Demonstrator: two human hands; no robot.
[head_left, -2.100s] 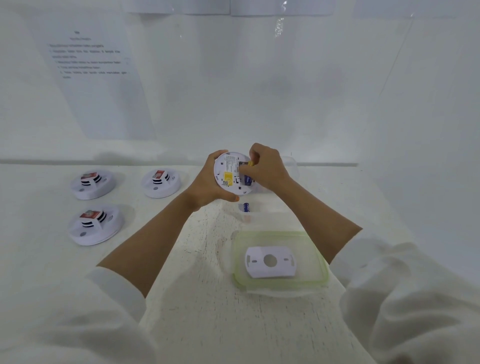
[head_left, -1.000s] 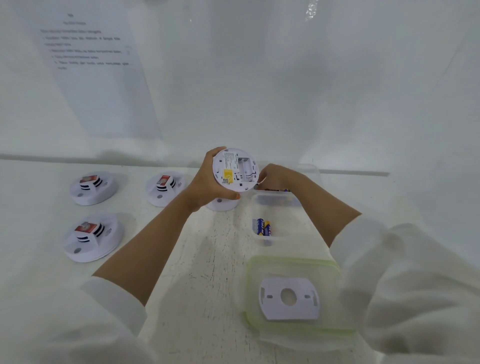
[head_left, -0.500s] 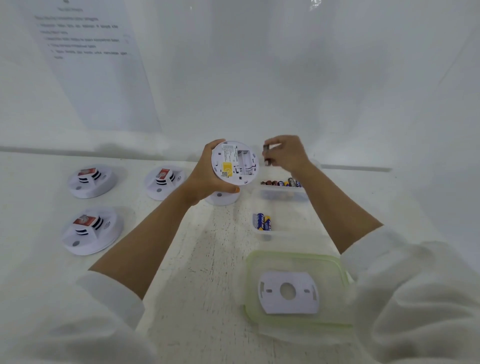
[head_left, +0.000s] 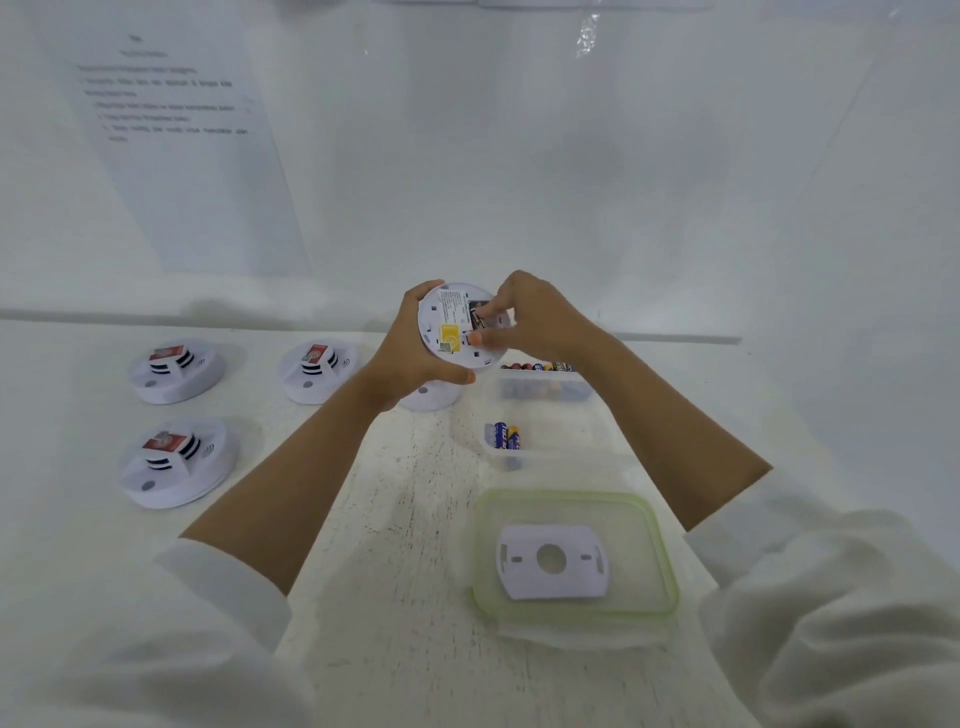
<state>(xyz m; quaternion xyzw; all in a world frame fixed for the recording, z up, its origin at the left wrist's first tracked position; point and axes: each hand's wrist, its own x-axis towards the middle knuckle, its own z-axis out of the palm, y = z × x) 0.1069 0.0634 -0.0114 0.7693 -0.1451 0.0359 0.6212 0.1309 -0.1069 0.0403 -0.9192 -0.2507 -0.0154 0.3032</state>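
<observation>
The smoke detector (head_left: 445, 340) in hand shows its back to the camera. It carries a yellow sticker (head_left: 450, 332) with a small code square below it and a white label of fine print above. None of this writing can be read. The printed sheet (head_left: 176, 130) on the wall behind the desk's far left is also too blurred to read.

The left hand (head_left: 410, 358) grips the smoke detector by its rim above the far middle of the desk (head_left: 389, 571), thumb under the near edge and fingers (head_left: 423, 296) curled over the far edge. The right hand (head_left: 535, 322) pinches a dark battery (head_left: 479, 318) between forefinger and thumb. The battery lies in the open compartment just right of the labels, with the fingertips touching the detector's back.

Three more detectors (head_left: 176, 371) (head_left: 317, 371) (head_left: 176, 462) sit face up towards the far left of the desk, each with a red-labelled tab on top. A fourth (head_left: 431, 397) is partly hidden under the left hand. Below the right wrist stands a clear tub (head_left: 543, 389) with a row of batteries (head_left: 540, 367). Nearer is a smaller clear tub (head_left: 550, 452) holding two blue-and-yellow cells (head_left: 506, 435), brand unreadable. Near the front right edge lies a green-rimmed lid (head_left: 660, 545) carrying a white mounting plate (head_left: 550, 561).
</observation>
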